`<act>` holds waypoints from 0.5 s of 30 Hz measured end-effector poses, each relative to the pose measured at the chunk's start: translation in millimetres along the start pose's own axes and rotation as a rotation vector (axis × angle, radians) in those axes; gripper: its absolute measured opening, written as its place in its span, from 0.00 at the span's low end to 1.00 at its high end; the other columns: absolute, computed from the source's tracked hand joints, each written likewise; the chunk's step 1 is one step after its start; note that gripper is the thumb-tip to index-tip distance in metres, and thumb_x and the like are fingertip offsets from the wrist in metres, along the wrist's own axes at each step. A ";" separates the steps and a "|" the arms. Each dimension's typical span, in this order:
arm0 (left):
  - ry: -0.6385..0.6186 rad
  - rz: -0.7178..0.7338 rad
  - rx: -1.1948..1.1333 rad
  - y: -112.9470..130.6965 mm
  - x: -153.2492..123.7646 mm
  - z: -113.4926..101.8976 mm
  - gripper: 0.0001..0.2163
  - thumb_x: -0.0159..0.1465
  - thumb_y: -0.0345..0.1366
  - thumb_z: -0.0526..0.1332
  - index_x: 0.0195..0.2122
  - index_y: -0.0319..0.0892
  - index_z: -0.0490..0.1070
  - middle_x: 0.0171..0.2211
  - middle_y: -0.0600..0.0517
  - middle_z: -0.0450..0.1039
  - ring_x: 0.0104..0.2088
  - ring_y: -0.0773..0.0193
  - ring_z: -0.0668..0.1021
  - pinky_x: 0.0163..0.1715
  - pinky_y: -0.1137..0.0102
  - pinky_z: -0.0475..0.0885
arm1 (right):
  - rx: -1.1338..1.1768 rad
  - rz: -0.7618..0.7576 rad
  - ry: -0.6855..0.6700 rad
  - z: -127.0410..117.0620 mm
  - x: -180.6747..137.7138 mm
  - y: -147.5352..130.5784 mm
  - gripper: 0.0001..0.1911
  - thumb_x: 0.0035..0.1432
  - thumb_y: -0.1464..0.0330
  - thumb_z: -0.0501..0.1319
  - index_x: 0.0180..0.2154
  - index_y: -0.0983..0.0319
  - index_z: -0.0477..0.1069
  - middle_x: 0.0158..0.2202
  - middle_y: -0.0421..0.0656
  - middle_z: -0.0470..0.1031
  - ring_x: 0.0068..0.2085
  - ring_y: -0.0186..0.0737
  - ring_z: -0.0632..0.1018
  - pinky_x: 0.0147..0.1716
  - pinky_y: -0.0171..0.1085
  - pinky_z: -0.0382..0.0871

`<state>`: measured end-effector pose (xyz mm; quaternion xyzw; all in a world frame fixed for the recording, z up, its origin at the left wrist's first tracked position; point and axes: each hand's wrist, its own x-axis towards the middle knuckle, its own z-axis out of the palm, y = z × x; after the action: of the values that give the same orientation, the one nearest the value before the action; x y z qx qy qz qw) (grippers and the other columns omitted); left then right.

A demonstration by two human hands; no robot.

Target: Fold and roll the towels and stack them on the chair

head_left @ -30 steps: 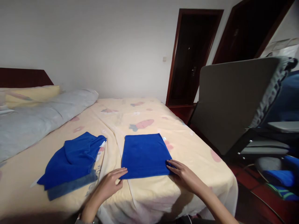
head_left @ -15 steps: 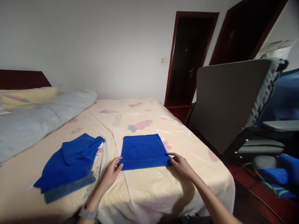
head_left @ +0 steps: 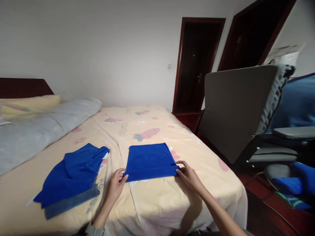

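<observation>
Folded blue microfibre towel [head_left: 150, 161] on yellow carrot-print bed [head_left: 172, 200], halved front-to-back since a second before; near corners pinched by left hand [head_left: 116, 184] and right hand [head_left: 189, 174] fingers; rumpled blue cloths [head_left: 73, 175] lying leftward.

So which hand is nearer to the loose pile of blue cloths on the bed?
Left. The left hand holds the near left corner of the folded blue towel, just right of the loose pile. The right hand grips the towel's far corner, farther away.
</observation>
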<state>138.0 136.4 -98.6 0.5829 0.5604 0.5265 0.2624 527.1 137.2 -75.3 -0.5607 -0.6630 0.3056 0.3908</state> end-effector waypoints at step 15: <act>-0.037 0.242 0.520 11.4 -20.8 -0.1 0.05 0.65 0.38 0.58 0.39 0.46 0.72 0.33 0.51 0.77 0.29 0.60 0.81 0.33 0.67 0.76 | -0.580 0.009 -0.057 -2.4 -3.0 -7.8 0.08 0.67 0.66 0.55 0.44 0.56 0.72 0.31 0.41 0.80 0.32 0.43 0.79 0.30 0.35 0.62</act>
<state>146.0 114.4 -95.0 0.7028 0.5982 0.3818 0.0498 525.5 132.8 -68.0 -0.6432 -0.7307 0.1208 0.1942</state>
